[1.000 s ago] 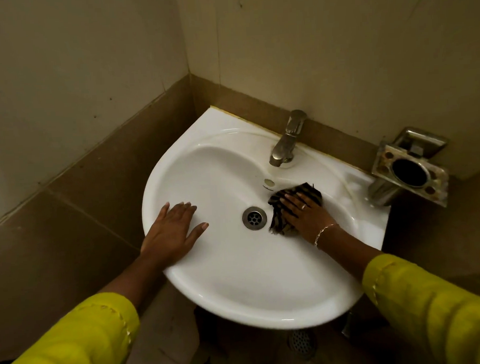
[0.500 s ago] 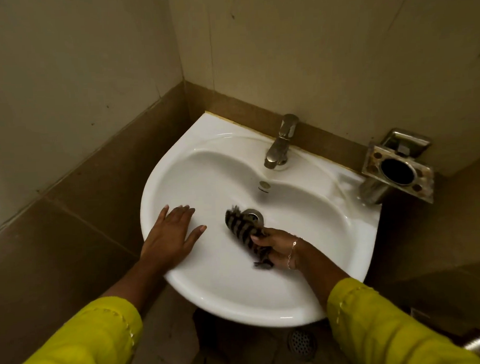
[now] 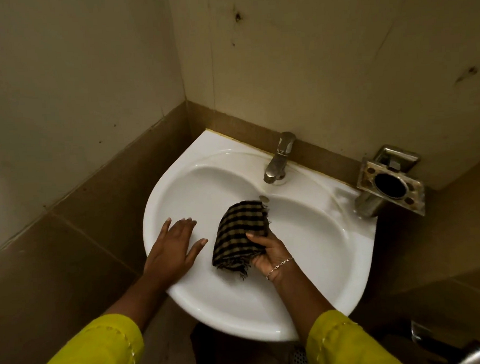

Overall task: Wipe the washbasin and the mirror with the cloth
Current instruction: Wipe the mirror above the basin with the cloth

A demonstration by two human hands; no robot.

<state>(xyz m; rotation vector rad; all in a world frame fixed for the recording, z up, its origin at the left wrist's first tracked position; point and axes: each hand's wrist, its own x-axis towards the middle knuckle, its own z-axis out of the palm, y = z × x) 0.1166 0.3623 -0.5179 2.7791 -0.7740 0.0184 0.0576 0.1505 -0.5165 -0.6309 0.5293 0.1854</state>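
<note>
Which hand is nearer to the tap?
Right. The right hand grips the cloth in the bowl, directly before the tap; the left hand lies flat on the washbasin rim, farther left.

Premises: a small washroom. A white washbasin (image 3: 267, 328) with a metal tap (image 3: 277, 163) is fixed in a corner of tiled walls (image 3: 70, 233). A metal holder (image 3: 370, 173) is mounted beside it, a floor drain (image 3: 298, 358) below.
</note>
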